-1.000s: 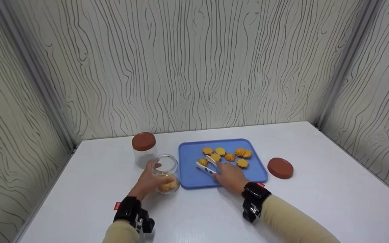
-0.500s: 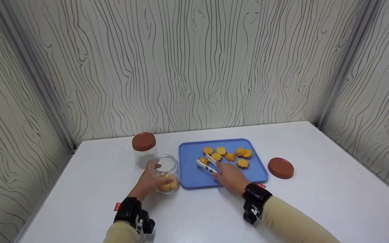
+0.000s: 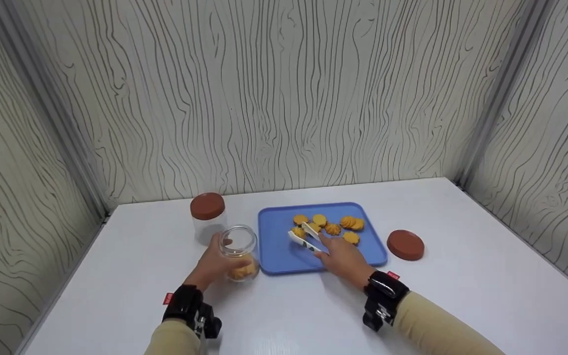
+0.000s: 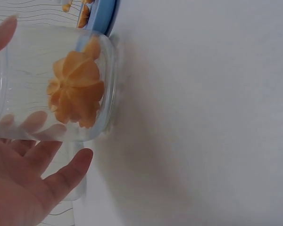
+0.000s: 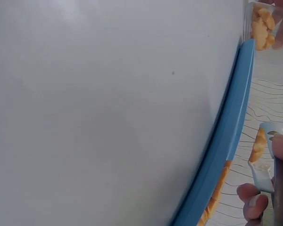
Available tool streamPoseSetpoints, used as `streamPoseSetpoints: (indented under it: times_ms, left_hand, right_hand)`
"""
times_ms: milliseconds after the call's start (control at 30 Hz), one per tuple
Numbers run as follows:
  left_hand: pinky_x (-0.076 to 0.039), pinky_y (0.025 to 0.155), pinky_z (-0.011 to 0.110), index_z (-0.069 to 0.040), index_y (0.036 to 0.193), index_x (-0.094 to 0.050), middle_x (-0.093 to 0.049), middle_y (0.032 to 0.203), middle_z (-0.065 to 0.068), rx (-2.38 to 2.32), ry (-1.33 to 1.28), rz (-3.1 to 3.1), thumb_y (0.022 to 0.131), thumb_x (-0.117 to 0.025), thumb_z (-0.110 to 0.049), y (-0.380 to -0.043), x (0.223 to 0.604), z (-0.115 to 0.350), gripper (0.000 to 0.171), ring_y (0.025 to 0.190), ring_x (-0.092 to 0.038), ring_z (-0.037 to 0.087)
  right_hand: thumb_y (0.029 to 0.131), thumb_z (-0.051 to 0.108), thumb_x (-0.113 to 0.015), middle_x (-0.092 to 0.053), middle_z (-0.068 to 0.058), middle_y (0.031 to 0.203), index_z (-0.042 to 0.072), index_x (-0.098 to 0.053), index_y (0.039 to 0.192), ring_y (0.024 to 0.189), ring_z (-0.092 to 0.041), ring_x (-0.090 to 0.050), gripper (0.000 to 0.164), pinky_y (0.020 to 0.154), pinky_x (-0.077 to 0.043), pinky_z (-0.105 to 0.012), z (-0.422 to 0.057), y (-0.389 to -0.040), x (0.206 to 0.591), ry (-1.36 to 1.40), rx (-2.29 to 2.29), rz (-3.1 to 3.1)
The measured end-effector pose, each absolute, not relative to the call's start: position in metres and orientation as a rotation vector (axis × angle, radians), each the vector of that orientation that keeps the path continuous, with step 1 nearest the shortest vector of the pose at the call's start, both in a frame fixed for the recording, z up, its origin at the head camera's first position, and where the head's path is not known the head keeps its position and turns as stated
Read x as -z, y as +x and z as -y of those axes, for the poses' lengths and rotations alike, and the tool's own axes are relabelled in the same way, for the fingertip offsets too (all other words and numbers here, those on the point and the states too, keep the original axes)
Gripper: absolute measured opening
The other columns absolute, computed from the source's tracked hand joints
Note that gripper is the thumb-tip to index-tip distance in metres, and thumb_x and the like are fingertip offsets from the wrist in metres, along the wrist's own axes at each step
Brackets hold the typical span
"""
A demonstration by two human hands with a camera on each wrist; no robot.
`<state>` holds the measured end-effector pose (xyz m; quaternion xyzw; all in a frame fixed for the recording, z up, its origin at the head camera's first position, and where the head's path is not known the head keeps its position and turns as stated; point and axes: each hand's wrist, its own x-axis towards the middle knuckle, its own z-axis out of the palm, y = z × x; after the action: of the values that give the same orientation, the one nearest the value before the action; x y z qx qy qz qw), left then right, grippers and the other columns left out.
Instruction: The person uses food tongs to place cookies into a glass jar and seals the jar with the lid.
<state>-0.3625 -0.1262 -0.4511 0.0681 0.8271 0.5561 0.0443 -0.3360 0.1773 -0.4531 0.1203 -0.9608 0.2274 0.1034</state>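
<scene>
My left hand [image 3: 217, 261] grips an open clear jar [image 3: 237, 240] just left of the blue tray [image 3: 276, 261]. Ridged yellow-orange cookies [image 4: 78, 84] lie at the bottom of this jar. My right hand [image 3: 345, 257] holds white tongs [image 3: 307, 244] over the tray. Between the tong tips is a cookie [image 5: 258, 145], which appears raised above the tray rim in the right wrist view. Several more cookies [image 3: 333, 229] lie on the tray, some of them partly behind the tongs and my fingers.
Behind my left hand stands a second clear jar [image 3: 209, 229] topped by a reddish-brown lid [image 3: 207, 205]. A loose lid [image 3: 406, 244] of the same colour lies to the right of the tray. A wood-grain patterned wall [image 3: 284, 98] rises behind the white table [image 3: 289, 315].
The tongs have closed round the left-hand cookie and shifted slightly, with my right wrist moving a little to the right. My left hand stays around the jar. The whole view shifts slightly.
</scene>
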Motion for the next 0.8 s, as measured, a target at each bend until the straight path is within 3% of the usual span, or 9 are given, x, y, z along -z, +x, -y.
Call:
streamPoseSetpoints:
  times_ms: [233,433,700,800]
  left_hand:
    - [-0.029,0.109,0.053,0.002,0.149,-0.019,-0.040,0.143,0.026,-1.676,0.183,-2.506,0.072,-0.086,-0.022,-0.363,0.450,0.126,0.105,0.131,-0.039,0.040]
    - [-0.029,0.109,0.053,0.001,0.149,-0.021,-0.042,0.141,0.025,-1.696,0.191,-2.494,0.071,-0.087,-0.022,-0.364,0.452,0.126,0.104,0.130,-0.040,0.039]
    - [-0.030,0.108,0.053,0.003,0.148,-0.021,-0.042,0.140,0.026,-1.698,0.193,-2.492,0.072,-0.086,-0.020,-0.362,0.450,0.126,0.103,0.129,-0.041,0.039]
    - [-0.033,0.107,0.052,0.002,0.146,-0.025,-0.042,0.139,0.027,-1.703,0.210,-2.496,0.072,-0.086,-0.019,-0.362,0.451,0.126,0.098,0.126,-0.043,0.039]
  right_hand:
    - [0.090,0.021,-0.068,-0.068,-0.019,0.092,-0.007,-0.055,0.132,0.073,-0.021,-0.055,0.052,0.062,-0.046,-0.038,-0.180,-0.329,0.447,0.349,-0.682,2.837]
    - [0.091,0.023,-0.068,-0.065,-0.011,0.084,-0.005,-0.053,0.135,0.064,-0.017,-0.047,0.054,0.056,-0.039,-0.032,-0.177,-0.325,0.441,0.319,-0.718,2.861]
    - [0.091,0.023,-0.067,-0.067,-0.019,0.109,-0.004,-0.053,0.135,0.074,-0.019,-0.052,0.053,0.064,-0.044,-0.036,-0.176,-0.319,0.434,0.328,-0.712,2.857]
    - [0.091,0.022,-0.067,-0.067,-0.019,0.105,-0.005,-0.053,0.134,0.075,-0.020,-0.053,0.052,0.064,-0.045,-0.037,-0.178,-0.317,0.432,0.377,-0.699,2.830]
